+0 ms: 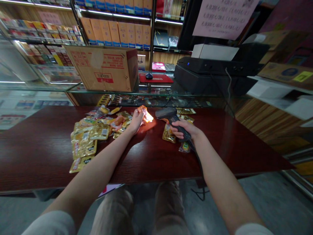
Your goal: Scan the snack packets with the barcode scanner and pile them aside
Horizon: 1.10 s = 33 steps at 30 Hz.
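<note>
My left hand (137, 121) is closed on a small orange snack packet (146, 114), held just above the table. Light from the barcode scanner (168, 117) falls brightly on the packet. Wrapped round the scanner's black handle is my right hand (184, 129); the scanner's head points left at the packet. To the left of my left hand lies a spread pile of gold snack packets (84, 140), with some clear-wrapped pieces (119, 120) among them. Under and beside the scanner are more gold packets (168, 135) and a small clear-wrapped piece (185, 147).
The dark red wooden table (151, 163) meets a glass counter behind it. On the counter stand a large cardboard box (105, 68), a mouse (149, 76) on a red mat, and a black machine (207, 75). The scanner's cable (199, 160) hangs over the front edge.
</note>
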{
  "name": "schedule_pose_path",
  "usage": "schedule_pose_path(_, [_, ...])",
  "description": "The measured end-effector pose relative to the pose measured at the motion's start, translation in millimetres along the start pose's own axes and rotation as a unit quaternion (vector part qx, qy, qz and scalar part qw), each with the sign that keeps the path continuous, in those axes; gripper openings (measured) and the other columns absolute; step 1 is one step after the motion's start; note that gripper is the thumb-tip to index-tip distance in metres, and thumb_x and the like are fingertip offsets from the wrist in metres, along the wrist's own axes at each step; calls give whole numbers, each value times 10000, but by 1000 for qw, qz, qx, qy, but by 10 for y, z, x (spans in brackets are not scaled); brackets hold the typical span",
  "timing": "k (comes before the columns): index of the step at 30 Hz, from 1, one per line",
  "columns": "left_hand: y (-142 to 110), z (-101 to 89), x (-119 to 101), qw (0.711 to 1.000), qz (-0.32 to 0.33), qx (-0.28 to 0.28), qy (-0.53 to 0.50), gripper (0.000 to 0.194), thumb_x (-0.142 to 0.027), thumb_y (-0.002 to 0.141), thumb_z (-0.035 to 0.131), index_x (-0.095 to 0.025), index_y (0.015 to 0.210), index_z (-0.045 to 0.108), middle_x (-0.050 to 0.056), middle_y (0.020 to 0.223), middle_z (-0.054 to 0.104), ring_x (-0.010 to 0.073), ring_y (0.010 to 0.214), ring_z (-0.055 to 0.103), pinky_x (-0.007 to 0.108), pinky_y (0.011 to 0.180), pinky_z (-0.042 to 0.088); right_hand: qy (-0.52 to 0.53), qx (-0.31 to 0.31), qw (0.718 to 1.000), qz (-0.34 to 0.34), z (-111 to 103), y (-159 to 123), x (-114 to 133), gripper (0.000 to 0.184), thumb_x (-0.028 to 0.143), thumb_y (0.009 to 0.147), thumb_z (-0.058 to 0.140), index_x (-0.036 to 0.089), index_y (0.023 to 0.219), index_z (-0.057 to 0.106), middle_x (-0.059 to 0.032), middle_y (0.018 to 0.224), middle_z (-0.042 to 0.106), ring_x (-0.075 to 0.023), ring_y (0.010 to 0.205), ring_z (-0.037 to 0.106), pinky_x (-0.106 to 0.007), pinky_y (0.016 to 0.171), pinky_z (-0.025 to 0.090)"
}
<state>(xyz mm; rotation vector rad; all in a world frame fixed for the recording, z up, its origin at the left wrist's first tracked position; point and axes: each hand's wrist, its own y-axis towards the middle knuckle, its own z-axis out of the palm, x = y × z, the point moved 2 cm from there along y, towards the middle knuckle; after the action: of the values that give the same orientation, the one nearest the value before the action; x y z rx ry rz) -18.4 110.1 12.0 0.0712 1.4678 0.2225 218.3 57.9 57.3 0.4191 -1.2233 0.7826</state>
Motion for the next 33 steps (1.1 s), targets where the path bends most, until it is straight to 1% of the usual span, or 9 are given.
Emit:
schedule_pose_path(3, [-1,-23,-37,1000,1,-10,17,234,-412,897,526,-213,1004,462,34,929,597,171,842,638,344,762,563,3,-1,1000,-1,9,-12,2,224,301,823,658,189,903,480,82,580,485,-40,341,335,-162,306,329])
schedule_pose_path(6, [-47,-81,-231,980,88,-38,172,227,-323,910,512,-202,1102,502,72,1030,626,199,955,627,363,877,522,17,-30,999,-25,12,-31,31,250,298,801,685,195,882,473,80,588,493,-35,346,329,-155,306,307])
schedule_pose_path(9, [-141,-175,-479,898,165,-97,397,311,-276,911,493,-215,1207,564,124,1192,602,290,1146,565,465,994,438,36,-80,994,-60,-33,-59,88,266,298,785,699,204,833,455,76,584,478,-37,355,316,-161,306,288])
schedule_pose_path(12, [-212,-301,-591,797,157,-135,567,328,-252,906,473,-245,1183,649,157,1285,564,391,1248,477,571,1011,366,57,-132,986,-87,-140,-102,158,235,299,787,685,205,845,477,77,580,447,-43,361,296,-173,307,277])
schedule_pose_path(17, [-232,-437,-472,729,122,-97,666,338,-210,898,429,-151,1106,689,208,1209,615,430,1262,462,685,1068,223,105,-203,965,-132,-366,-223,261,172,280,809,626,213,939,536,84,571,418,-50,366,280,-171,310,273])
schedule_pose_path(20, [-254,-309,-471,732,181,-94,651,387,-186,908,405,-140,1224,624,199,1294,593,381,1339,425,682,1144,61,132,-217,956,-145,-461,-314,297,158,269,812,619,211,932,535,83,561,417,-49,371,292,-161,320,287])
schedule_pose_path(23, [-202,49,-462,763,219,2,609,364,-219,913,441,-171,1239,597,166,1317,594,318,1307,489,608,1189,93,133,-214,960,-124,-529,-392,301,160,268,811,635,213,896,512,78,555,426,-49,375,313,-157,327,303])
schedule_pose_path(27, [104,626,-297,823,123,169,527,444,-366,894,547,-138,1275,531,198,1341,586,303,1246,564,455,1055,410,124,-201,965,-115,-598,-455,283,197,274,811,656,218,916,499,81,561,439,-47,377,324,-153,333,309])
schedule_pose_path(33, [518,1038,-48,892,40,170,416,559,-397,642,822,-182,1093,569,155,1132,699,341,1131,627,445,952,469,140,-210,961,-117,-616,-469,266,200,271,820,649,206,948,510,82,562,454,-47,375,337,-151,336,305])
